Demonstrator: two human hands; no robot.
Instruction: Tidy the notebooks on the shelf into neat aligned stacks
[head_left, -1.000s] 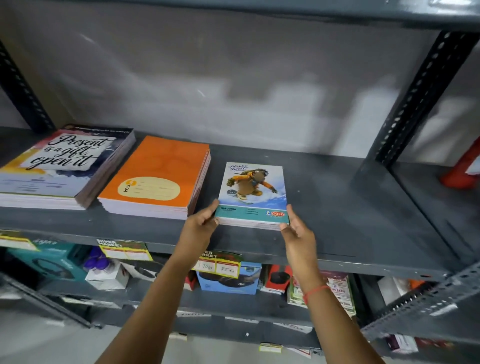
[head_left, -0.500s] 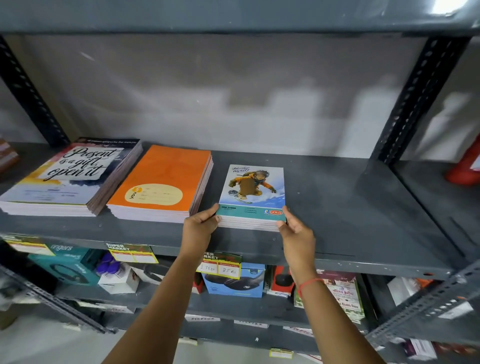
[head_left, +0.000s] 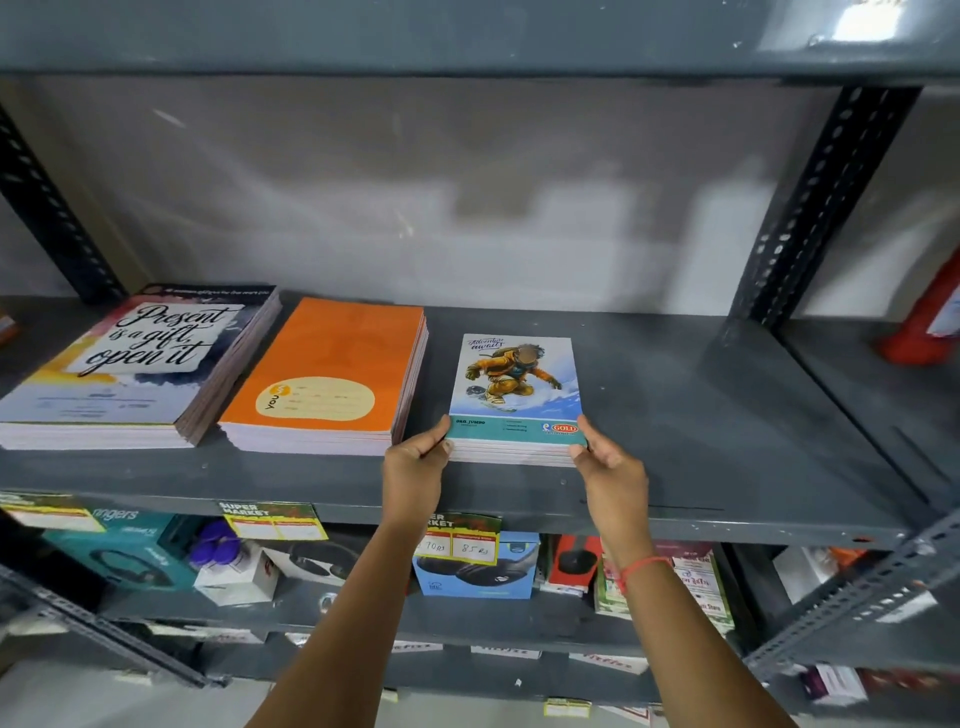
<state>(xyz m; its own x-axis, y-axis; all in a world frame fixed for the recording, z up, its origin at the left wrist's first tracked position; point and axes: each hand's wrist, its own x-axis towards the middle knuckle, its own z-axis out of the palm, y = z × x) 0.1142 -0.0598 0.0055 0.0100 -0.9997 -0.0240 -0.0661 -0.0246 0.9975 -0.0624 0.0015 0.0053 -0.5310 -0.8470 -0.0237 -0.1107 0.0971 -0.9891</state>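
A grey metal shelf (head_left: 675, 415) against a pale wall carries three notebook stacks in a row: one reading "Present is a gift, open it" (head_left: 130, 364), an orange "YOU" stack (head_left: 332, 374), and a smaller "Adventure awaits" stack (head_left: 517, 395) marked "GOLD". The left hand (head_left: 415, 478) and right hand (head_left: 608, 475) pinch that smaller stack's two near corners, fingers clamped on its edges. Below hang "SUPER MARKET" price tags (head_left: 460, 540), one pair reading "70" and "85".

A grey metal shelf (head_left: 701, 415) stands against a pale, patchy wall (head_left: 467, 197). Dark perforated uprights (head_left: 810, 208) rise at both sides. A glare (head_left: 867, 21) shines on the board above. Boxes (head_left: 475, 569) and price tags (head_left: 272, 519) fill the lower tier.
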